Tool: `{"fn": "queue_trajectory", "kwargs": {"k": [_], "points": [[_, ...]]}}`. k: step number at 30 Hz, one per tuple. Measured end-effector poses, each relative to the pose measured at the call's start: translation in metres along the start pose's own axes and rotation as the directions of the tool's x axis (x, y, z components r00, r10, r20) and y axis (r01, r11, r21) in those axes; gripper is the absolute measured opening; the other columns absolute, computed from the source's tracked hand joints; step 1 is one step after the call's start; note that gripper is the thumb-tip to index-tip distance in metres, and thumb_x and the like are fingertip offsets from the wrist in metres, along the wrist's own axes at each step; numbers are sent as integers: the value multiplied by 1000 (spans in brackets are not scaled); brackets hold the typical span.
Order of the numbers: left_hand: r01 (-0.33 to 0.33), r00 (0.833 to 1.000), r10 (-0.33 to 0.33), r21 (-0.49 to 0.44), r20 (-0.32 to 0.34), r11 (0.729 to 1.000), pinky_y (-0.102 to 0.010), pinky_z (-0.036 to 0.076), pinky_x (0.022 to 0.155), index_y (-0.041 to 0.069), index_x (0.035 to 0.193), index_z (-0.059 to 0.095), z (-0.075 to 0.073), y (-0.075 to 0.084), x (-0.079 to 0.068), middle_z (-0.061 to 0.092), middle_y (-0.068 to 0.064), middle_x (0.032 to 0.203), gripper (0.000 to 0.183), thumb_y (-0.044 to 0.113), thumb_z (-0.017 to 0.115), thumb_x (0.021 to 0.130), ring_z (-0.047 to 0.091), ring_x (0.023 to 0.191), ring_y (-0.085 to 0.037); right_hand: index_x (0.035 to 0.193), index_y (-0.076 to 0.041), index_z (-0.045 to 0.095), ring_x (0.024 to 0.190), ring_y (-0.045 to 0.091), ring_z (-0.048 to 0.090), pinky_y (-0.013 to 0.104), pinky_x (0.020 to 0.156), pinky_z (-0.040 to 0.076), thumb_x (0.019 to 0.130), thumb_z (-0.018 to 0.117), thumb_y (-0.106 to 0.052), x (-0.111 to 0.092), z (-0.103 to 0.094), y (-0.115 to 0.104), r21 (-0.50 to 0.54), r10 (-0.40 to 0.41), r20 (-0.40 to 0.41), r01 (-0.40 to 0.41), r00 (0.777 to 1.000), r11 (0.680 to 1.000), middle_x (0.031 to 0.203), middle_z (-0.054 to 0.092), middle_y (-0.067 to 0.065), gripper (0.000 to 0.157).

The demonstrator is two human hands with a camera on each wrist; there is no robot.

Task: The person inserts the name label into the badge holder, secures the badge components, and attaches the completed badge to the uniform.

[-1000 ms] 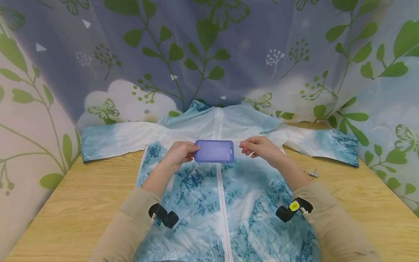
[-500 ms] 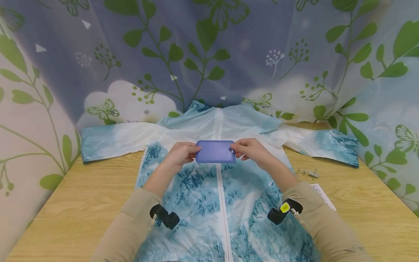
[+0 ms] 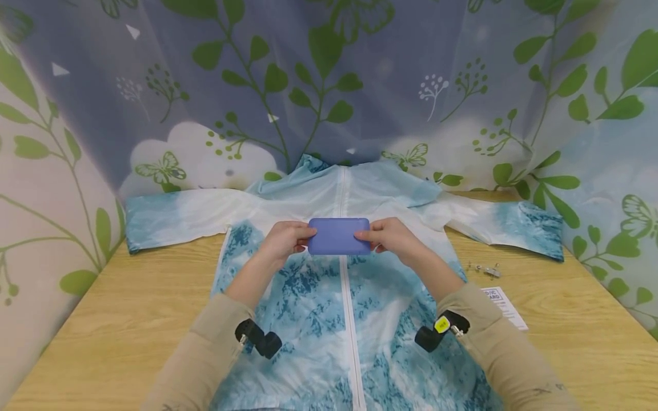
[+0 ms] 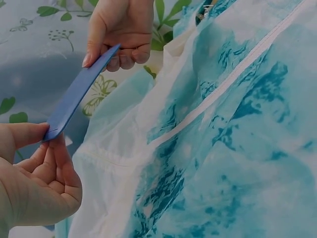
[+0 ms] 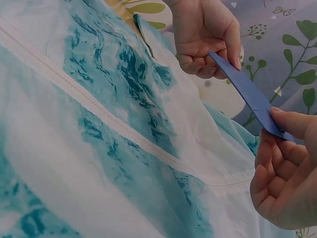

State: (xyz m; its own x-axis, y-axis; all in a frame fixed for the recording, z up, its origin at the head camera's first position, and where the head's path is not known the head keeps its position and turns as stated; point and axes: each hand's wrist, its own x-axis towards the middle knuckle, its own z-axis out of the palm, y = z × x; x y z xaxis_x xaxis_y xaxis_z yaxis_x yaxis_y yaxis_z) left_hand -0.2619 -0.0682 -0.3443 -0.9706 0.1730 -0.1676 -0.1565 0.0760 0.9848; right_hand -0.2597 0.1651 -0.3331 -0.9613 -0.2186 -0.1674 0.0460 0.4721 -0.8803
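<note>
A thin blue card holder (image 3: 336, 236) is held level over the chest of a spread-out jacket (image 3: 303, 314). My left hand (image 3: 284, 238) pinches its left end, thumb on the near face and fingers behind. At the opposite end my right hand (image 3: 394, 235) grips it the same way, the thumb lying further in on the face. Seen almost edge-on in the left wrist view, the holder (image 4: 81, 94) is a slim flat slab between both hands. The right wrist view shows a short dark slit on the holder (image 5: 247, 96). Its far face is hidden in the head view.
The blue-and-white jacket has both sleeves stretched sideways on the wooden table (image 3: 118, 319). To the right lie a small metal clip (image 3: 492, 273) and a white printed card (image 3: 509, 311), partly behind my right forearm. A leaf-patterned curtain (image 3: 401, 103) encloses the back and sides.
My right hand has come left and taken hold of the holder's right end. The holder's pale inset face and end slot have given way to an even blue face. The white card is uncovered.
</note>
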Motion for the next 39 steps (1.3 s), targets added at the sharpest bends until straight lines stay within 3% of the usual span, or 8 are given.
{"fn": "queue_trajectory", "kwargs": {"k": [9,22,26,33,39], "points": [[-12,1000,13,16,-27,1000,-44,43,85,-10,110,61,1,2,0,60,-5,82,29,10,61,89,53,70,-14,78,1,64,79,33,55,45,80,44,90,63,-21,-1,-1,-6,31,1,9,-1,1000,1000,66,60,2,25],[18,998,-17,13,-68,1000,-46,42,89,-9,108,63,1,7,-2,60,-8,87,28,10,63,88,53,71,-16,73,0,59,58,15,46,34,66,42,91,61,-17,1,1,-2,116,8,35,-12,999,993,61,56,3,25],[24,997,-24,7,-77,1000,-46,42,90,-9,111,61,0,8,-2,61,-9,88,30,10,63,87,53,72,-16,78,1,61,62,18,48,35,68,44,91,61,-17,1,1,-2,139,21,33,-26,999,990,63,57,4,22],[44,997,-46,-28,-69,999,-43,43,86,-9,110,61,0,5,-1,60,-6,83,32,12,65,87,52,69,-15,83,-2,64,85,33,56,45,80,44,87,66,-25,3,-1,2,62,46,-30,-44,999,997,70,60,2,23],[35,999,-36,-34,-30,999,-43,43,86,-10,105,62,-3,1,1,59,-4,73,28,13,63,89,55,67,-14,85,0,64,84,33,55,43,78,43,88,65,-21,3,-4,-2,64,48,-35,-46,998,997,68,60,2,21]]}}
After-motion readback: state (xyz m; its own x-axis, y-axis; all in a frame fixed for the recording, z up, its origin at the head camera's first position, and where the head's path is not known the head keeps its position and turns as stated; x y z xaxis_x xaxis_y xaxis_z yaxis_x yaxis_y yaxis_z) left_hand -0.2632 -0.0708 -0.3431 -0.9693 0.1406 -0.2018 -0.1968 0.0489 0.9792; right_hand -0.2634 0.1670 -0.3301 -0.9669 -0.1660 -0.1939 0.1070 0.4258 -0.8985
